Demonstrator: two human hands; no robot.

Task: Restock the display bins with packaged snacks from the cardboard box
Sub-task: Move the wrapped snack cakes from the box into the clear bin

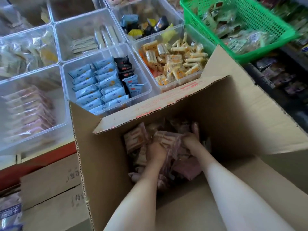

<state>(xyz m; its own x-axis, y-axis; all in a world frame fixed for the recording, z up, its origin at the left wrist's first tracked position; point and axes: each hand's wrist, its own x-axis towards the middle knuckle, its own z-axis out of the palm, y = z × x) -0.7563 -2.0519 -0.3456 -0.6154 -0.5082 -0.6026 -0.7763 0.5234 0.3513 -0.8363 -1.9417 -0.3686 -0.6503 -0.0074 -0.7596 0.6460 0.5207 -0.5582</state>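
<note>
- Step in hand: gathering stock; both hands are down inside the open cardboard box (116, 164), among the pink packets (166, 139) heaped against its far wall
- Right hand (191, 140): fingers curled over a bundle of the packets
- Left hand (155, 152): pressed on the bundle's other side, fingers sunk out of sight, so I cannot tell its grip
- Next move, as I judge it: lift the bundle clear of the box's flaps and carry it to the half-filled pink-packet bin (55, 84) at the display's front left corner
- Counted: two hands, one open box, at least six clear bins, one green basket (273, 22); the packets are too jumbled to count
</note>
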